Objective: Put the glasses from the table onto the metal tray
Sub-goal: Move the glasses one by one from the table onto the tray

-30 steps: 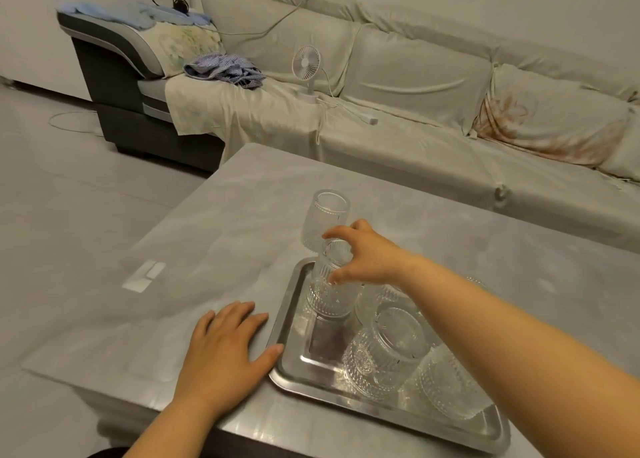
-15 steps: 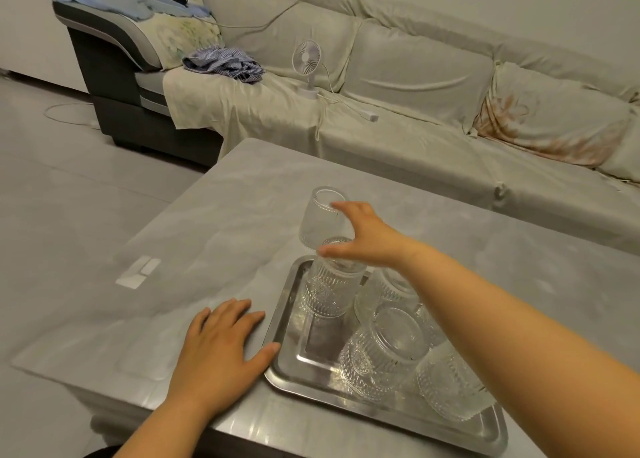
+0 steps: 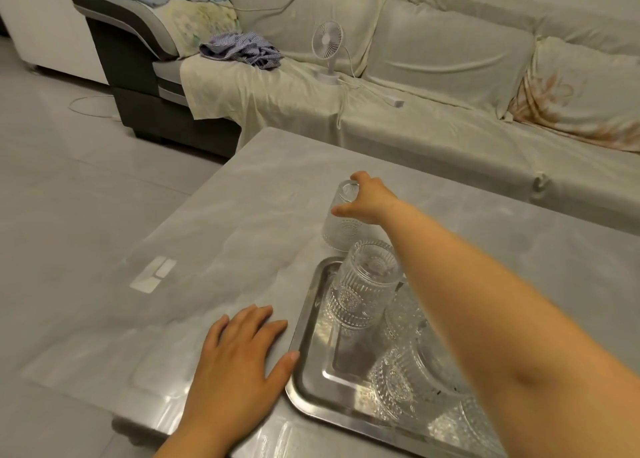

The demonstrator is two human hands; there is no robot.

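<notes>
A metal tray [image 3: 313, 322] lies on the grey table [image 3: 242, 222] at the front right. Several embossed clear glasses stand upside down in it; the nearest to its far left corner is an upturned glass [image 3: 363, 289]. One more clear glass [image 3: 341, 227] stands upside down on the table just beyond the tray's far edge. My right hand [image 3: 367, 199] reaches over the tray and curls its fingers around the top of that glass. My left hand [image 3: 239, 357] lies flat on the table, thumb touching the tray's left rim. My right forearm hides part of the tray.
A sofa [image 3: 433, 76] with a pale cover runs along the far side of the table. On it stand a small white fan [image 3: 327, 50] with a cable, and a striped cloth [image 3: 242, 50]. The table's left edge drops to the grey floor [image 3: 69, 198].
My right hand let go of the glass it set in the tray's far left corner and moved forward onto the glass standing on the table. The left hand has stayed put.
</notes>
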